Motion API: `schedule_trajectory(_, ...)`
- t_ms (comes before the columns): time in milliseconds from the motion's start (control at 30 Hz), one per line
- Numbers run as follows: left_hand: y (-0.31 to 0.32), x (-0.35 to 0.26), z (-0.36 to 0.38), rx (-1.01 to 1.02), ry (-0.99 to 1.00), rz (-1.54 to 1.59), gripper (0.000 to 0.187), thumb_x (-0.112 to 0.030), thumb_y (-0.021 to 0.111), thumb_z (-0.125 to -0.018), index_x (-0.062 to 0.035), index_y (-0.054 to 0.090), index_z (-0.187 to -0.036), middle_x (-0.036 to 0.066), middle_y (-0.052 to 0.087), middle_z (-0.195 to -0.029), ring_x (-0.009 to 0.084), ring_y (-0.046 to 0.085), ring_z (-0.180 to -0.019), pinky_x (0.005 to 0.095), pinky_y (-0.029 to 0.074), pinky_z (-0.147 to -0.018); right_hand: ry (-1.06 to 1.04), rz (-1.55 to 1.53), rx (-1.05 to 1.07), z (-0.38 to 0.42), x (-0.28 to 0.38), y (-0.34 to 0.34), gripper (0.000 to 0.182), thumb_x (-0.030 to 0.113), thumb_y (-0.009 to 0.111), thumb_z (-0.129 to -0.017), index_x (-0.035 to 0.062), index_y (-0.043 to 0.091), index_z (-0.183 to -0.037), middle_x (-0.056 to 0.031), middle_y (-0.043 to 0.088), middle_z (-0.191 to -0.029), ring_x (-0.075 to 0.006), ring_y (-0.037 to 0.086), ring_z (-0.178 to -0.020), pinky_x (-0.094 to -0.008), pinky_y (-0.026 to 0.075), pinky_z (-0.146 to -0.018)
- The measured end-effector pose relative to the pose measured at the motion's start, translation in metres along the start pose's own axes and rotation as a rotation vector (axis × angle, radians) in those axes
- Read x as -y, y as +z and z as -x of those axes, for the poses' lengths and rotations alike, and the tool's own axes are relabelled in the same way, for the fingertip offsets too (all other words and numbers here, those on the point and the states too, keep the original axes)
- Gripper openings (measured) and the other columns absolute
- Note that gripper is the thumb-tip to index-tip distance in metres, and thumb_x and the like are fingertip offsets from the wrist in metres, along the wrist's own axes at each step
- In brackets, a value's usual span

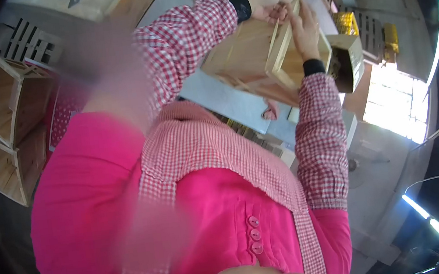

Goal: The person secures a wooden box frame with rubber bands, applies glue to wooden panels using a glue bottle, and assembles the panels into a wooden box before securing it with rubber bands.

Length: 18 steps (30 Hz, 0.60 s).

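At the far left, well apart from the hands, two open boxes (3,102) stood one against the other, pale wood with darker knots. Beside them was a pink dotted panel (59,120), partly covered by the near arm. Two blurred pink patches hid much of that arm's shoulder and upper sleeve.

The left arm reached up and across, its checked sleeve ending in a black cuff. The left hand (270,9) was at the upper corner of the wooden box (245,55), fingers curled in towards the rim. Its grip was too small to make out, so whether it was clamped on the wood could not be told.

The box lay tilted over the counter (228,95), below both hands, its pale, smooth sides banded by a raised frame around the open end. Its underside was hidden. A crumpled pink cloth (270,110) lay on the counter, below the right hand (305,31).

That hand came up from a bent arm and lay along the rim, fingers pointing up, close beside the left; whether it gripped could not be told. Just right of it was a dark-mouthed box (355,64), partly hidden.
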<state>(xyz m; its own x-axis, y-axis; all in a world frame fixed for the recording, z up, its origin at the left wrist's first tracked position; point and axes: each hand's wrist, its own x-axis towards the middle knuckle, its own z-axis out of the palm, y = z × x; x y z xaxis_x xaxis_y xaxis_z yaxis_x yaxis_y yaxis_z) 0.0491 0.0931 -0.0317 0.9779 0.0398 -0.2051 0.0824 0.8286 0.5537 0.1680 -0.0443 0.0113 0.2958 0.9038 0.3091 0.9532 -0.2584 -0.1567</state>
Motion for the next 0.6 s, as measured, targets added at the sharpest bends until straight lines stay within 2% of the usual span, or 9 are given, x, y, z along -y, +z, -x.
schedule_trajectory(67,-0.002,0.016,0.020,0.072,0.027,0.079,0.018,-0.025,0.056,-0.095,-0.0077,0.056,-0.090,-0.005,0.047,-0.065,0.0055,0.049,-0.058,0.0273,0.053,-0.067,0.002,-0.013,-0.007,0.002,0.003,0.000,0.058,0.042,0.053,-0.087,0.0138,0.045,-0.137,-0.0133,0.045,-0.138,-0.0323,0.039,-0.130,-0.0553,0.022,-0.107)
schedule_trajectory(100,-0.002,0.025,0.032,0.067,0.009,0.081,0.018,-0.025,0.056,-0.095,-0.0077,0.056,-0.090,-0.005,0.047,-0.065,0.0055,0.049,-0.058,0.0273,0.053,-0.067,-0.027,-0.017,-0.035,0.000,0.004,0.000,0.058,0.043,0.052,-0.087,0.0138,0.046,-0.137,-0.0120,0.045,-0.138,-0.0319,0.039,-0.130,-0.0558,0.023,-0.107)
schedule_trajectory(200,0.007,0.056,0.085,0.178,0.170,0.162,0.021,-0.028,0.056,-0.095,-0.0075,0.055,-0.097,-0.005,0.045,-0.067,0.0050,0.049,-0.061,0.0293,0.053,-0.073,-0.054,-0.005,-0.047,-0.005,-0.009,0.005,0.059,0.043,0.052,-0.086,0.0141,0.045,-0.137,-0.0104,0.045,-0.139,-0.0302,0.040,-0.129,-0.0530,0.022,-0.108)
schedule_trajectory(267,0.012,0.067,0.107,0.164,0.185,0.141,0.021,-0.028,0.056,-0.095,-0.0071,0.055,-0.098,-0.006,0.045,-0.067,0.0051,0.049,-0.061,0.0298,0.053,-0.074,-0.070,0.000,-0.054,-0.002,-0.008,0.007,0.059,0.043,0.052,-0.086,0.0143,0.045,-0.137,-0.0095,0.045,-0.139,-0.0294,0.040,-0.129,-0.0517,0.022,-0.108)
schedule_trajectory(367,0.018,0.075,0.129,0.147,0.235,0.108,0.022,-0.027,0.056,-0.095,-0.0062,0.055,-0.101,-0.006,0.044,-0.069,0.0052,0.048,-0.062,0.0306,0.053,-0.075,-0.147,0.110,-0.097,-0.002,-0.002,0.005,0.052,0.033,0.050,-0.090,0.0097,0.046,-0.136,-0.0156,0.048,-0.135,-0.0338,0.046,-0.122,-0.0406,0.036,-0.102)
schedule_trajectory(533,0.022,0.074,0.144,0.132,0.221,0.071,0.022,-0.022,0.054,-0.096,-0.0023,0.054,-0.106,-0.004,0.044,-0.072,0.0064,0.049,-0.064,0.0344,0.053,-0.083,-0.179,0.144,-0.107,-0.007,-0.013,0.011,0.052,0.034,0.049,-0.090,0.0117,0.045,-0.137,-0.0139,0.048,-0.136,-0.0326,0.045,-0.124,-0.0398,0.035,-0.102)
schedule_trajectory(600,0.027,0.073,0.143,0.126,0.240,0.140,0.024,-0.020,0.053,-0.095,0.0000,0.054,-0.108,-0.003,0.044,-0.073,0.0070,0.049,-0.065,0.0362,0.053,-0.087,-0.144,0.096,-0.082,-0.009,-0.020,0.015,0.057,0.042,0.049,-0.088,0.0143,0.045,-0.138,-0.0113,0.046,-0.138,-0.0281,0.042,-0.127,-0.0415,0.025,-0.107)
